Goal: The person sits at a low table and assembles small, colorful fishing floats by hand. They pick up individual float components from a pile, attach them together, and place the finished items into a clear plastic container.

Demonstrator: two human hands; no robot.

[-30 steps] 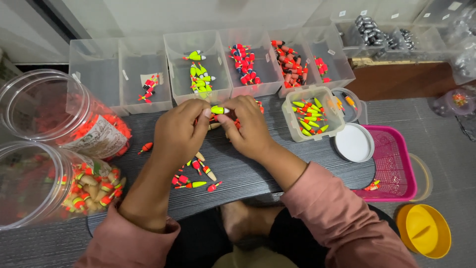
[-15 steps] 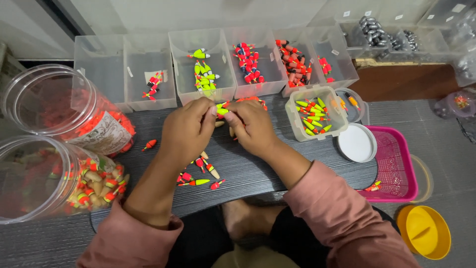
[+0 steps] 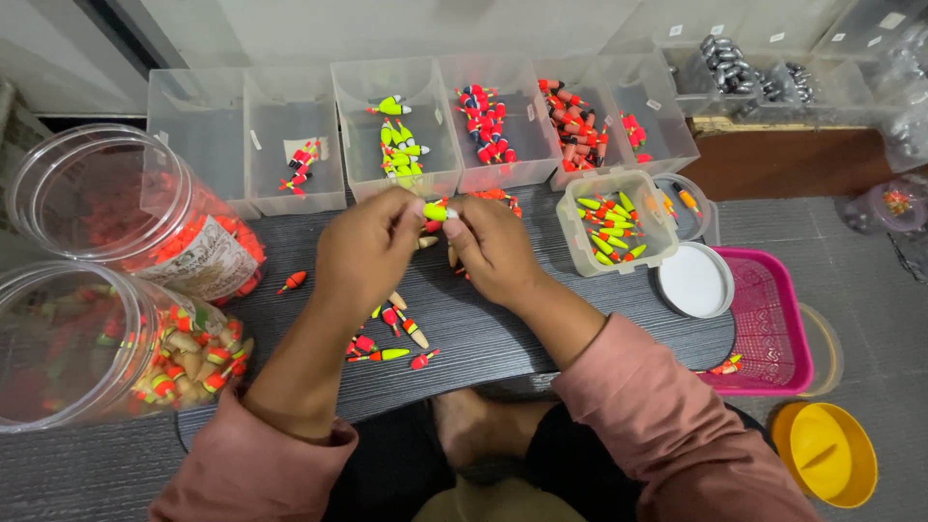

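Fishing float (image 3: pixel 437 211), yellow-green, pinched between left hand (image 3: pixel 365 253) and right hand (image 3: pixel 495 247) fingertips; likely light, rigid, slick; grip at body.

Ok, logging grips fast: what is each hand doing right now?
Left hand: fingers pinched on one end of the small yellow-green float.
Right hand: fingertips closed on the same float's other end.

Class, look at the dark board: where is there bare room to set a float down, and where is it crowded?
Bare: the board between the right hand and the white lid; also between the lone red float and the left hand. Crowded: the loose floats under the hands.
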